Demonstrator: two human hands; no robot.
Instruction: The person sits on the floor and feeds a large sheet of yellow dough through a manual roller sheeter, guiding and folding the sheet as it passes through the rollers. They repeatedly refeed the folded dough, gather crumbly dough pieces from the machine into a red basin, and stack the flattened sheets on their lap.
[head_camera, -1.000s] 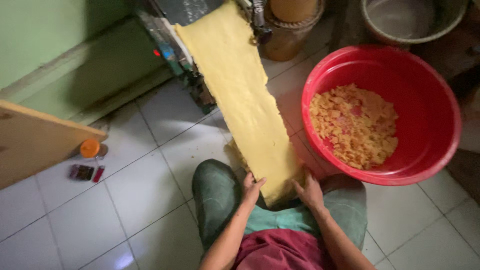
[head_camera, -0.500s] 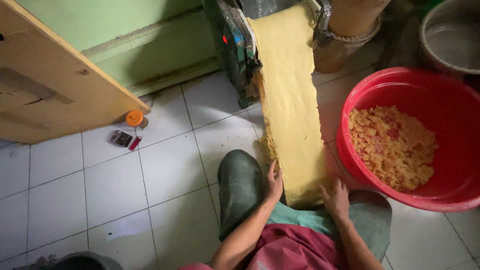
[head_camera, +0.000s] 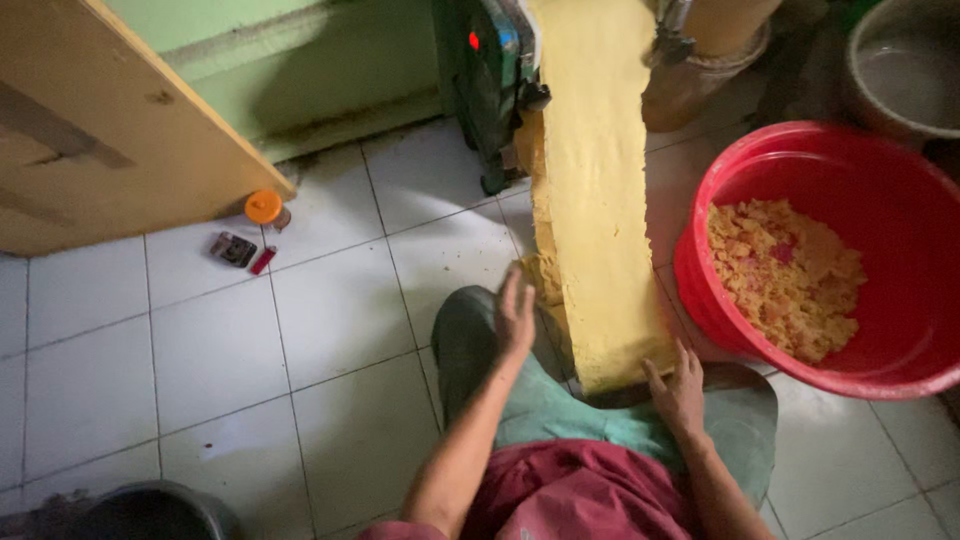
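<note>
A long yellow sheet of dough (head_camera: 598, 200) hangs down from a green rolling machine (head_camera: 490, 80) at the top and ends over my knees. My left hand (head_camera: 516, 312) is raised beside the sheet's left edge, fingers apart, holding nothing. My right hand (head_camera: 678, 388) rests under the sheet's lower right corner, fingers touching its bottom edge. Some folded dough (head_camera: 540, 275) bunches behind the sheet near the left hand. I am seated on the floor in green trousers (head_camera: 560, 410).
A big red basin (head_camera: 790, 190) with yellow dough scraps (head_camera: 785, 275) stands at the right. A grey metal pot (head_camera: 900, 70) is behind it. A wooden board (head_camera: 100, 130) leans at left, with an orange-capped bottle (head_camera: 265, 208) and small items (head_camera: 240, 250) on white tiles. A dark bucket (head_camera: 150, 512) sits bottom left.
My left hand has come off the dough's lower edge and lifted to its left side. The view has shifted, showing more floor and the wooden board at left.
</note>
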